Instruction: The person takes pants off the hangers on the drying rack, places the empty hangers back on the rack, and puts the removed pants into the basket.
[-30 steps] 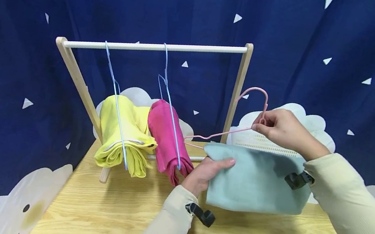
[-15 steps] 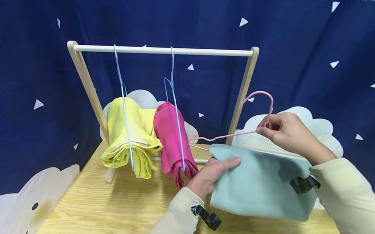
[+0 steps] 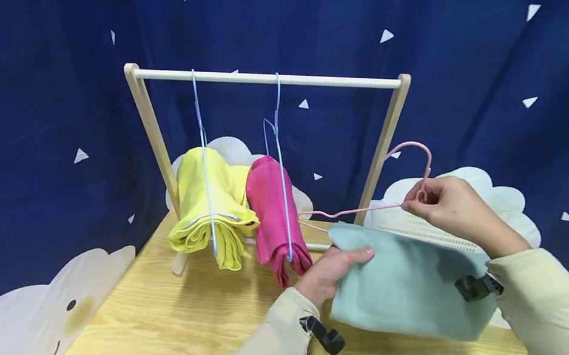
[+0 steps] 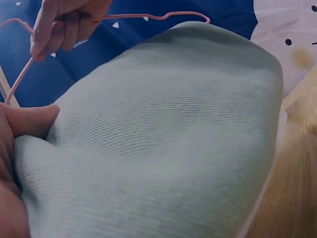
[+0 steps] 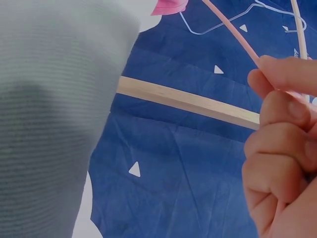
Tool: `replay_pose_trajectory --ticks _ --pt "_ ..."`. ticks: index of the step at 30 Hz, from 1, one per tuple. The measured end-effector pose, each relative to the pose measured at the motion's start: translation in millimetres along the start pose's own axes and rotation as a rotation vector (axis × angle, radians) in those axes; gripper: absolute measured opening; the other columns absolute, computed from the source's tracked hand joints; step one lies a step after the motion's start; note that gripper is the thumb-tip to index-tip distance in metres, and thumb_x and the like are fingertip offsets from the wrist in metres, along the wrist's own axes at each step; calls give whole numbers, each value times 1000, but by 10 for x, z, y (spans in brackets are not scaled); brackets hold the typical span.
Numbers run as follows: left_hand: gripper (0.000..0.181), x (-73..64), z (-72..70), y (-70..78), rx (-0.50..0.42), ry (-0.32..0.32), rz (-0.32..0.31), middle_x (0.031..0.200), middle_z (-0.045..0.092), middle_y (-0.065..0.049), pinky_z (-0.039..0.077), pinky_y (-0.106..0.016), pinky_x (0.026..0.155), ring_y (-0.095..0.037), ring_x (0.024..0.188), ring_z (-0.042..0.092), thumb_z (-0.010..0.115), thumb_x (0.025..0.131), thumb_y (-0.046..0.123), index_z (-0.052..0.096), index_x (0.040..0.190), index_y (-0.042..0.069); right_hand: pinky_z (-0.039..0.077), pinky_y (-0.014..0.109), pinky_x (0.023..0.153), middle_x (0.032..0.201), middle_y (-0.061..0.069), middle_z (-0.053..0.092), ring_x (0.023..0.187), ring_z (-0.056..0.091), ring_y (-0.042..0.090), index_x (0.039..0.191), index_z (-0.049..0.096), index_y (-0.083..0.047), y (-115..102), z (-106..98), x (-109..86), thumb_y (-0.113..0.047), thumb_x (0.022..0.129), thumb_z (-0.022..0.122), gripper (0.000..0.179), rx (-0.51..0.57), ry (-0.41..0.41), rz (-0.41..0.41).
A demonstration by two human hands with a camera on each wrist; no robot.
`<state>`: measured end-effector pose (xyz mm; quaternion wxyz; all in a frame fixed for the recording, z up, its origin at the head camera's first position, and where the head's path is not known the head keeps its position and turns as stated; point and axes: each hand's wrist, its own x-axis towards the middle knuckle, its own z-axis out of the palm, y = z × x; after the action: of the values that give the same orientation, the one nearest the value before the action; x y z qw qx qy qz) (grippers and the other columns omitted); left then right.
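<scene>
A light teal folded cloth hangs at the right, above the table. My left hand holds its near left edge, thumb across the front and fingers hidden behind. Just above the cloth, my right hand pinches a pink wire hanger at the base of its hook. The hanger's lower bar runs into the cloth's left end; the rest of that bar is hidden. In the left wrist view, the cloth fills most of the picture. The right wrist view shows curled right fingers around the pink wire.
A small rack with a white rail stands at the back of the wooden table. From it hang a yellow cloth and a magenta cloth on blue hangers. Behind is a navy curtain.
The head view has turned a little left, so everything appears farther right. Both hands keep their holds on the hanger and the teal cloth, with almost no shift relative to the rack.
</scene>
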<state>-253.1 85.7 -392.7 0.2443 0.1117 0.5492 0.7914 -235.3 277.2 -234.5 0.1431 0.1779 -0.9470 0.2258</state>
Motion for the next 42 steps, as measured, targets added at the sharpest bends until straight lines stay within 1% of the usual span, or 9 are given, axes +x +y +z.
replay_pose_trajectory --ticks 4,11,14,18,21,26,31,36,42 --pt "13 14 31 2 7 15 0 85 63 5 53 -27 69 -8 77 62 66 91 20 60 103 18 35 23 50 67 -3 63 57 45 1 84 73 -10 35 -19 -27 -16 87 74 7 3 8 11" --pt "10 2 47 13 9 -6 28 84 64 6 53 -26 69 -7 76 62 66 91 17 61 99 19 33 26 48 69 -2 67 56 45 5 79 73 -11 54 -30 -67 -14 87 73 9 11 24 49" --pt "10 2 65 1 27 -11 33 85 63 7 52 -26 70 -7 77 62 66 91 16 62 100 18 32 26 47 68 -4 66 55 44 3 76 72 -12 94 -37 -105 -15 87 73 11 5 38 19" --pt "13 -2 97 -12 61 8 23 86 63 7 52 -26 71 -8 78 61 67 91 16 63 103 16 33 25 47 70 -6 68 56 45 0 71 70 -13 159 -34 -165 -14 87 73 16 -1 57 -27" --pt "15 -10 103 -15 75 27 19 87 63 6 52 -27 72 -9 78 61 68 91 15 63 105 15 33 25 46 73 -4 70 57 44 0 70 70 -13 188 -18 -192 -14 87 73 17 8 62 -24" --pt "17 -33 74 -3 86 59 21 89 64 5 52 -26 73 -10 80 61 69 90 15 63 106 14 32 25 46 74 0 70 57 44 0 69 69 -14 184 20 -178 -14 88 73 19 8 73 -41" --pt "21 -57 24 33 109 80 14 95 64 4 50 -27 77 -12 85 61 70 90 18 62 108 14 31 24 47 71 -3 69 57 43 -1 69 69 -15 178 46 -138 -12 87 74 18 -1 99 -81" --pt "22 -56 -3 37 118 65 15 98 64 3 49 -27 79 -12 88 61 70 90 18 61 110 14 31 24 47 68 -5 68 57 42 -2 71 71 -14 202 54 -126 -13 86 74 16 -3 115 -71" --pt "23 -58 -26 31 98 18 33 98 64 5 50 -27 79 -10 89 61 68 91 17 60 112 16 31 25 47 65 -10 65 56 42 -2 70 71 -14 214 82 -120 -14 87 74 17 6 108 -73"
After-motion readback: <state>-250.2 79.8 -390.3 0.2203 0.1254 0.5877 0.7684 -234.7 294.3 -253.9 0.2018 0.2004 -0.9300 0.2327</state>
